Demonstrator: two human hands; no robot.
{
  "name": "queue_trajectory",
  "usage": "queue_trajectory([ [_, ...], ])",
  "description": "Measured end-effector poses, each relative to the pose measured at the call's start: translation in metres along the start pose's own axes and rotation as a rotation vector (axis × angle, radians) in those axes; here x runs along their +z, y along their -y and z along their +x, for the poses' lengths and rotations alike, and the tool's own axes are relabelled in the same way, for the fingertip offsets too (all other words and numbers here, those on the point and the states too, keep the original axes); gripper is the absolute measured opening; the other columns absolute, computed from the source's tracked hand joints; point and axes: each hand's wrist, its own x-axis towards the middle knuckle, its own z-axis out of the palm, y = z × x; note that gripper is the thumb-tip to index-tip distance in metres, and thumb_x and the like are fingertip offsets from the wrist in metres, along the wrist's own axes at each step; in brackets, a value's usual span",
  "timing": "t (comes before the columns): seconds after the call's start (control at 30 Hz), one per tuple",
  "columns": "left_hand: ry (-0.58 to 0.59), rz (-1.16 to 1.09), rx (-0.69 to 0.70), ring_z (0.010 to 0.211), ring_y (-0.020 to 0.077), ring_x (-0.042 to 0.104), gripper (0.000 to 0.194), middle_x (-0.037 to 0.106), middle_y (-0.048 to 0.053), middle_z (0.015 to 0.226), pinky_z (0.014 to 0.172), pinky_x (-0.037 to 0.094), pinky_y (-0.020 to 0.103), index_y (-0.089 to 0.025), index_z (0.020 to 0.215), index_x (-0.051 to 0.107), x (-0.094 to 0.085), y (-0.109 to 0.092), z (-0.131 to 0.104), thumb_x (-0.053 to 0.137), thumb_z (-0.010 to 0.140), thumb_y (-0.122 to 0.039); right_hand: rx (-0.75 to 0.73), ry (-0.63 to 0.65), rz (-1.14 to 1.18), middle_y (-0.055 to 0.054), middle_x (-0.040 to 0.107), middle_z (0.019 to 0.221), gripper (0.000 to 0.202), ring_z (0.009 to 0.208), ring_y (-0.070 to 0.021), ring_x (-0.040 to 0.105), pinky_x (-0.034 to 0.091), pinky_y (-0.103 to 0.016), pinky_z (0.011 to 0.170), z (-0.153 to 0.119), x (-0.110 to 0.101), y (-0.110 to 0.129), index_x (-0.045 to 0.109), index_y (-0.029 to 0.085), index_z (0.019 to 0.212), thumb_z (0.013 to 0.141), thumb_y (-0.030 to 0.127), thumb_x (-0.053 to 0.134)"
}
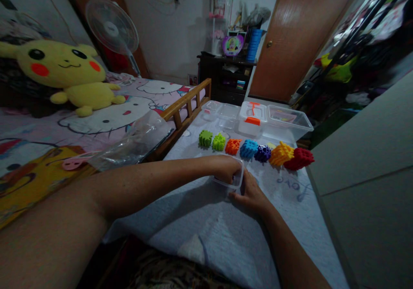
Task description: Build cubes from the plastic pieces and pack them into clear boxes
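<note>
A small clear plastic container (226, 189) stands on the cloth-covered table (219, 224). My left hand (226, 167) reaches down inside it, its fingertips mostly hidden by the hand and the rim. My right hand (252, 194) wraps round the container's right side, thumb at the front. Behind the container runs a row of coloured plastic piece stacks: dark green (205, 138), light green (218, 142), orange (232, 146), light blue (248, 149), purple (263, 153), yellow-orange (281, 154) and red (299, 158).
At the table's back stand a lidded box with orange clips (252, 127), an open clear bin (287, 127) and clear trays (228, 113). Left of the table are a wooden rail (188, 104), a plastic bag (132, 145) and a bed with a yellow plush toy (87, 93).
</note>
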Motion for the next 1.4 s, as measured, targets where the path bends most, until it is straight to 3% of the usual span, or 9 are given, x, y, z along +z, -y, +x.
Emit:
queue_trajectory([
  [0.13,0.024,-0.083,-0.025,0.078,0.0193,0.064,0.029,0.073,0.003,0.089,0.066,0.046,0.025,-0.018,0.098,0.074,-0.002,0.003,0.000,0.072,0.070,-0.020,-0.006,0.010,-0.004,-0.020,0.048,0.147,0.096,0.131,-0.0380,0.048,0.037,-0.056,0.110,0.001,-0.002,0.002,0.027,0.015,0.155,0.075,0.044,0.070],
  [0.27,0.033,-0.136,0.012,0.081,0.0177,0.064,0.024,0.074,0.004,0.093,0.069,0.046,0.024,-0.016,0.102,0.073,-0.005,0.007,0.001,0.067,0.082,-0.028,-0.004,0.022,-0.019,-0.019,0.046,0.149,0.097,0.134,-0.0379,0.045,0.036,-0.056,0.111,0.000,-0.003,0.002,0.024,0.016,0.157,0.076,0.044,0.069],
  [0.57,0.025,-0.051,0.134,0.102,0.0230,0.066,0.033,0.071,0.014,0.121,0.088,0.048,0.030,-0.012,0.120,0.069,0.004,0.011,0.012,0.053,0.091,-0.016,-0.001,0.005,-0.036,-0.019,0.043,0.152,0.105,0.136,-0.0387,0.044,0.036,-0.057,0.111,0.000,0.000,-0.001,0.014,0.017,0.160,0.075,0.044,0.070],
  [0.8,-0.011,-0.076,0.107,0.094,0.0220,0.068,0.028,0.075,0.010,0.109,0.085,0.050,0.029,-0.016,0.111,0.073,0.009,0.014,0.017,0.059,0.087,-0.017,0.004,0.020,-0.042,-0.019,0.042,0.153,0.107,0.137,-0.0388,0.043,0.036,-0.057,0.112,-0.001,0.000,-0.003,0.012,0.017,0.160,0.075,0.045,0.070],
  [1.0,-0.032,-0.025,0.009,0.090,0.0237,0.068,0.026,0.074,0.014,0.105,0.080,0.049,0.030,-0.013,0.108,0.072,-0.003,0.004,0.001,0.052,0.092,-0.020,-0.001,0.013,-0.043,-0.019,0.041,0.154,0.104,0.138,-0.0379,0.042,0.035,-0.057,0.113,-0.001,0.001,-0.004,0.014,0.018,0.160,0.076,0.045,0.070],
  [1.1,-0.156,-0.050,-0.015,0.094,0.0240,0.067,0.030,0.072,0.014,0.109,0.081,0.048,0.031,-0.013,0.112,0.068,-0.012,0.004,-0.022,0.045,0.098,-0.025,-0.010,0.014,-0.036,-0.018,0.039,0.155,0.106,0.140,-0.0383,0.040,0.034,-0.058,0.114,-0.002,0.000,-0.004,0.012,0.020,0.160,0.075,0.046,0.070],
  [1.2,-0.428,-0.142,-0.048,0.107,0.0209,0.063,0.030,0.069,0.011,0.118,0.093,0.046,0.029,-0.015,0.116,0.064,-0.011,0.013,-0.049,0.041,0.100,-0.024,0.005,0.019,-0.020,-0.017,0.042,0.153,0.106,0.138,-0.0375,0.042,0.034,-0.058,0.114,-0.002,0.000,-0.003,0.011,0.021,0.160,0.076,0.046,0.071],
  [1.3,-0.620,-0.213,-0.251,0.114,0.0220,0.060,0.033,0.067,0.011,0.122,0.100,0.043,0.032,-0.016,0.119,0.061,0.006,0.024,-0.069,0.038,0.100,-0.029,0.019,0.006,-0.002,-0.017,0.048,0.148,0.106,0.134,-0.0372,0.046,0.036,-0.058,0.112,-0.002,0.000,-0.002,0.014,0.021,0.160,0.074,0.044,0.072],
  [1.4,-0.613,-0.327,-0.413,0.110,0.0235,0.063,0.037,0.068,0.011,0.120,0.095,0.046,0.032,-0.016,0.120,0.061,0.031,0.029,-0.078,0.037,0.100,-0.036,0.019,-0.012,0.008,-0.017,0.049,0.147,0.106,0.133,-0.0375,0.048,0.037,-0.058,0.111,-0.002,0.000,-0.001,0.016,0.021,0.159,0.072,0.042,0.074],
])
